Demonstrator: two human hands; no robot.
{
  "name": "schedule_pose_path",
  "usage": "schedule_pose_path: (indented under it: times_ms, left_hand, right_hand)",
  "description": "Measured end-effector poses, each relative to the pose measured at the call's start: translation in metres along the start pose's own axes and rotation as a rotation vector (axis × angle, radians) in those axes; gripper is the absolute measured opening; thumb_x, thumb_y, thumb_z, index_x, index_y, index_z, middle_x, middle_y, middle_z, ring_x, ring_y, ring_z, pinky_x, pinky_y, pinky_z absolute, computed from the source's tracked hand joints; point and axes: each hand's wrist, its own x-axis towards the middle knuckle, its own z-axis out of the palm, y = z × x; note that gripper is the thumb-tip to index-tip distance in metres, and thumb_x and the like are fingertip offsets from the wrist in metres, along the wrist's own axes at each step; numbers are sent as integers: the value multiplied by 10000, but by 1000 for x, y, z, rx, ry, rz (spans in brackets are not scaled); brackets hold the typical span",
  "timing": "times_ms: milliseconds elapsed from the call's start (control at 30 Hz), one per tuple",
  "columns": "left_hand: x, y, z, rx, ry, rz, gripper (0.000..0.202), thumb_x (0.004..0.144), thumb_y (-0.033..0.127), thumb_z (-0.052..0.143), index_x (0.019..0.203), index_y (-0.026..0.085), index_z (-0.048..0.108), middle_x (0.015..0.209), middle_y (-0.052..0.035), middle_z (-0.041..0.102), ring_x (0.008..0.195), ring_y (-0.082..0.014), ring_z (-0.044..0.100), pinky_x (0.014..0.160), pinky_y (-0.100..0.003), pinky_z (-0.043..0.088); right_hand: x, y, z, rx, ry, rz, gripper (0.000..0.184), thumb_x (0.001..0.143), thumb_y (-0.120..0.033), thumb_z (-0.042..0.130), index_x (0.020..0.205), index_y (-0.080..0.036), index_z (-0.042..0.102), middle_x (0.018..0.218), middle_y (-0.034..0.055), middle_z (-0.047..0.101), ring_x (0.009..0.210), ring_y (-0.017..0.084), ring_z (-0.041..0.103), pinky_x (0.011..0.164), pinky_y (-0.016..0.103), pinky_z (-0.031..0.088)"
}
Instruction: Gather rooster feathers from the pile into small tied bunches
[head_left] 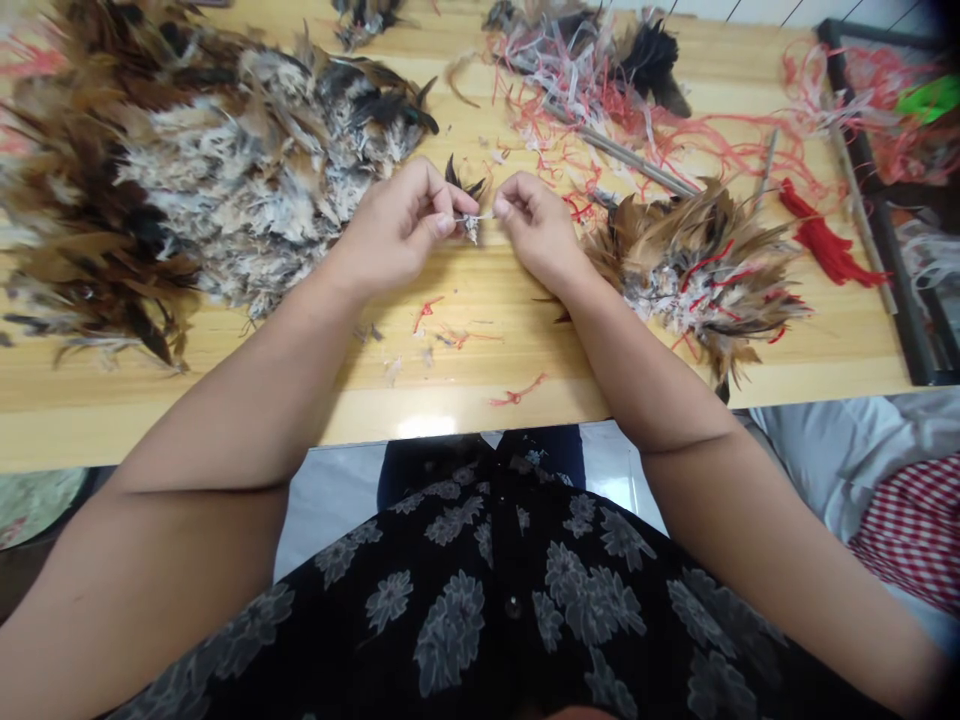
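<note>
My left hand (397, 225) is closed, with thumb and forefinger pinching a small dark feather bundle (471, 230) above the middle of the table. The dark tips point up and away; pale fluffy ends hang below the fingers. A thin whitish string (484, 216) runs from the bundle to my right hand (538, 228), whose thumb and fingertips are pinched on it. Beside my left hand spreads a large pile of brown, black and grey-white feathers (240, 170). Just right of my right wrist lies a smaller heap of brown feathers with red ties (697, 270).
Pink and white string (562, 80) tangles at the back, near a grey rod (630, 160). A red string bundle (829, 235) lies by a dark-framed tray (874, 200) on the right. Red scraps (517, 392) dot the wooden table (420, 400) near its front edge.
</note>
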Motion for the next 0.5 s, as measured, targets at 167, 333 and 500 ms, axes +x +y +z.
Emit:
schedule_pose_path:
  times_ms: [167, 333, 500]
  left_hand:
    - [3, 0, -8, 43, -47, 20, 353, 1038, 534, 1038, 1055, 396, 713, 1377, -18, 906, 1608, -427, 645, 1421, -626, 525]
    - [1, 2, -7, 15, -45, -54, 311, 1014, 411, 1037, 1032, 401, 726, 1396, -33, 893, 1684, -429, 600, 1416, -593, 543]
    - [-1, 7, -3, -84, 14, -167, 313, 997, 251, 1020, 1008, 373, 731, 1333, -62, 893, 1717, -415, 578, 1384, -561, 550]
  right_hand:
    - [-3, -6, -3, 164, -27, 54, 311, 1057, -496, 1016, 1039, -296, 778, 874, -42, 639, 913, 187, 642, 984, 344, 599]
    - [-8, -13, -4, 246, -85, 70, 385, 981, -550, 1086, 1054, -300, 803, 822, -62, 584, 874, 169, 598, 911, 314, 572]
    - [-6, -11, -4, 226, -96, 71, 440, 954, -584, 1097, 975, -287, 773, 874, -40, 681, 933, 178, 652, 922, 319, 575]
